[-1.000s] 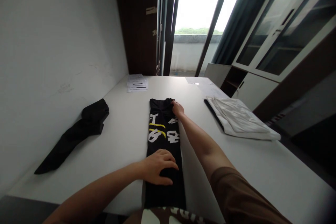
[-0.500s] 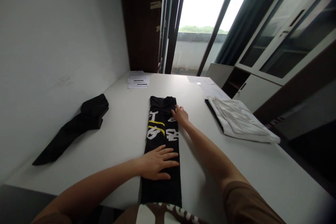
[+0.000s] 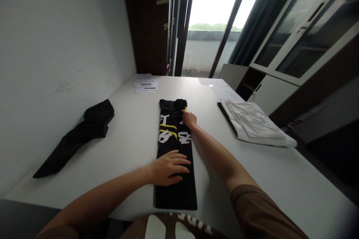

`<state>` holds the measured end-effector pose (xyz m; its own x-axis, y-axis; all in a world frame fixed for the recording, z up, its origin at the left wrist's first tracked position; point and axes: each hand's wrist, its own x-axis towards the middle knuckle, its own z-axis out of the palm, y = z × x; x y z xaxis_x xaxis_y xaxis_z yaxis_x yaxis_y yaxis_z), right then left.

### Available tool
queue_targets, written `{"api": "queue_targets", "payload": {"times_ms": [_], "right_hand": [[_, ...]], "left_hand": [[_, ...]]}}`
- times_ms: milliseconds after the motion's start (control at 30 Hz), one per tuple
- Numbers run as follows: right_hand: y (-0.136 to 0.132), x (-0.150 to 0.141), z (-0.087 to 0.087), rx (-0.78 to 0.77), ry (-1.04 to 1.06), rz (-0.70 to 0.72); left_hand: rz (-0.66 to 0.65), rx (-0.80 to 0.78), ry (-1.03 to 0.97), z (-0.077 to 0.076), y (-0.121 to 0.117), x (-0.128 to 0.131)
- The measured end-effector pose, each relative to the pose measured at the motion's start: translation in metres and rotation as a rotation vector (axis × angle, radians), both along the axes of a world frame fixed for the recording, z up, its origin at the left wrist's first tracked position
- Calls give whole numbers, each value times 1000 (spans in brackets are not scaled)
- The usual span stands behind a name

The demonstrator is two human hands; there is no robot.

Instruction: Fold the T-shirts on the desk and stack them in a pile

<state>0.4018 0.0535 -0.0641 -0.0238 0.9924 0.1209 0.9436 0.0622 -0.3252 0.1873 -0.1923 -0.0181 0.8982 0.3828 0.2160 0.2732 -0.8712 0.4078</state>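
A long, narrowly folded black T-shirt point(image 3: 179, 198) with white lettering and yellow stripes lies on the white table point(image 3: 129, 130) in front of me. My left hand point(image 3: 169, 168) rests across its lower half, fingers spread and palm down. At the far right edge of the shirt, my right hand point(image 3: 190, 118) has its fingers bent over the cloth, gripping that edge near a small yellow patch. The fingertips there are only partly visible. Gathered fabric shows at the shirt's far end.
On the left, a crumpled black garment point(image 3: 92, 121) lies near the wall. To the right is a folded stack of white cloth point(image 3: 254, 123) with a dark layer under it. Papers point(image 3: 146, 83) sit at the far left corner, and flat sheets point(image 3: 221, 90) lie far right.
The shirt's near end has shifted away from me and slightly right, so its bottom edge now shows fully. My right fingers have bent further over the edge. The view has tilted slightly.
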Motion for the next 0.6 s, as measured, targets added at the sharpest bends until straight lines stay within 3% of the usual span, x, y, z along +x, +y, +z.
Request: {"api": "queue_targets", "payload": {"times_ms": [300, 467, 600], "right_hand": [[27, 17, 6, 24, 32, -100], [28, 20, 3, 27, 95, -96], [11, 24, -2, 68, 102, -13]], "left_hand": [[-22, 60, 42, -1, -7, 2], [134, 78, 173, 0, -9, 2], [248, -75, 39, -2, -8, -1]]}}
